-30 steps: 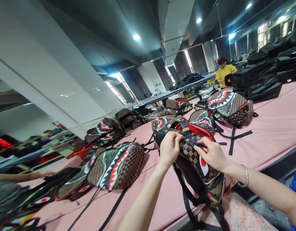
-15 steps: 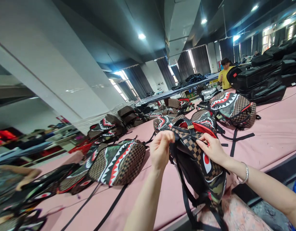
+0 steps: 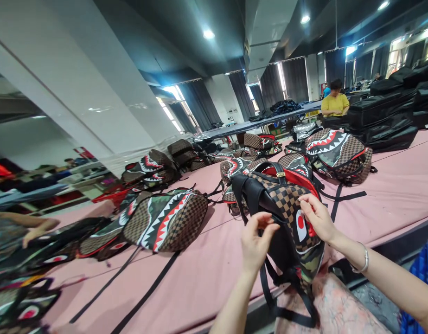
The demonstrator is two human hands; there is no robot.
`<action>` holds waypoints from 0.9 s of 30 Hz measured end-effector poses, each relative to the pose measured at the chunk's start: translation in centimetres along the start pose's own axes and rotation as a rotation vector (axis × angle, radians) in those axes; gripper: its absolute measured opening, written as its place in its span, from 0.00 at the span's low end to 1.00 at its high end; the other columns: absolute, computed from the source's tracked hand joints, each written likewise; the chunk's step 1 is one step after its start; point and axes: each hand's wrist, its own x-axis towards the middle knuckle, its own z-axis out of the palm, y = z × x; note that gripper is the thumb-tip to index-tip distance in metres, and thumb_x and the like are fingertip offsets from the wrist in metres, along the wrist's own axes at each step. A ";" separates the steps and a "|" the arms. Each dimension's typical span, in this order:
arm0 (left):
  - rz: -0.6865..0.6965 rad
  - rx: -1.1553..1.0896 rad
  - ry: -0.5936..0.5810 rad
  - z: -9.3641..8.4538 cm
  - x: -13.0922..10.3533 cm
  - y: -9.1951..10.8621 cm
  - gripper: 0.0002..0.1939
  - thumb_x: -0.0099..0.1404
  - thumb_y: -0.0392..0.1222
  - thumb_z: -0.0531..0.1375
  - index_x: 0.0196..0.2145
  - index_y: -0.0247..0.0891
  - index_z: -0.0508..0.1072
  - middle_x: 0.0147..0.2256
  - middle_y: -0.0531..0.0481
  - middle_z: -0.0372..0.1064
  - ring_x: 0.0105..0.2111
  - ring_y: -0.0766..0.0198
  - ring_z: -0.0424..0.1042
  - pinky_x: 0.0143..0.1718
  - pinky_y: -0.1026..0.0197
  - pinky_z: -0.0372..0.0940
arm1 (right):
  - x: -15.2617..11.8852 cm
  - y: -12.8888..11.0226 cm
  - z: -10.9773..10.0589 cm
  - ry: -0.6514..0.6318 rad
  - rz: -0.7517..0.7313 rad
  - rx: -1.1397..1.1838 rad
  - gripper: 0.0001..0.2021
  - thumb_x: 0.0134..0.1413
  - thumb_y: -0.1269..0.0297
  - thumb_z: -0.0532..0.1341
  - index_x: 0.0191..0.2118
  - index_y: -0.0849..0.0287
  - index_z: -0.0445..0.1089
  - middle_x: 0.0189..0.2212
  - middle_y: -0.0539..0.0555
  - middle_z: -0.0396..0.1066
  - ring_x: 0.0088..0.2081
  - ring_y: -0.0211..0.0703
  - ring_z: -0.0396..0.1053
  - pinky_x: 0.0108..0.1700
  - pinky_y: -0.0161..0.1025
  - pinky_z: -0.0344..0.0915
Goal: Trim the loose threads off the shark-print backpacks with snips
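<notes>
- Flanking the near backpack, our two hands work on either side of its checked side panel; it leans upright at the edge of the pink table, its lower part in front of a floral cloth.
- Our left hand is half-curled just beside its black back, thumb and fingertips near each other – we cannot tell if anything thin is caught between them.
- Our right hand has its fingertips at the panel, just above the eye patch; whether they pinch the fabric or only rest there, we cannot tell.
- We judge that the near backpack could tip or slide toward us, since neither hand clearly has a firm hold and its base sits so far forward.
- Its hanging strap loops below it and could snag if we turn the bag – a tug there would drag everything round.
- We count one carry handle on its top, one gold buckle on that, and one eye patch showing.
- Around it, we count one broad backpack lying to its left and one rounded backpack beyond it to the right; those behind it overlap too much to count.
- One bracelet circles our right wrist, to its right.
- We count one person in yellow far beyond it, and one co-worker's hand well to its left.
</notes>
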 end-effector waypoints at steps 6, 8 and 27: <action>-0.014 0.114 0.014 3.3 -2.4 -1.3 0.07 0.55 0.43 0.61 0.32 0.38 0.70 0.28 0.52 0.68 0.28 0.66 0.68 0.31 0.63 0.65 | -2.6 -0.3 -1.5 -0.040 -0.017 -0.117 0.13 0.57 0.55 0.52 0.41 0.59 0.60 0.20 0.45 0.61 0.21 0.33 0.60 0.23 0.30 0.59; 0.040 0.142 -0.001 3.4 -2.1 -1.2 0.04 0.58 0.41 0.58 0.30 0.39 0.70 0.28 0.51 0.68 0.30 0.65 0.68 0.33 0.62 0.64 | -3.1 -0.8 -1.9 -0.052 -0.109 -0.236 0.13 0.56 0.57 0.54 0.43 0.59 0.60 0.25 0.48 0.66 0.25 0.35 0.65 0.26 0.31 0.63; -0.132 -0.238 0.048 4.9 -2.2 -1.9 0.07 0.61 0.40 0.53 0.27 0.38 0.63 0.25 0.54 0.60 0.26 0.68 0.63 0.30 0.65 0.60 | -3.3 -7.0 -1.1 -0.305 -0.737 -1.406 0.11 0.55 0.77 0.49 0.35 0.61 0.67 0.22 0.52 0.65 0.19 0.35 0.61 0.22 0.37 0.47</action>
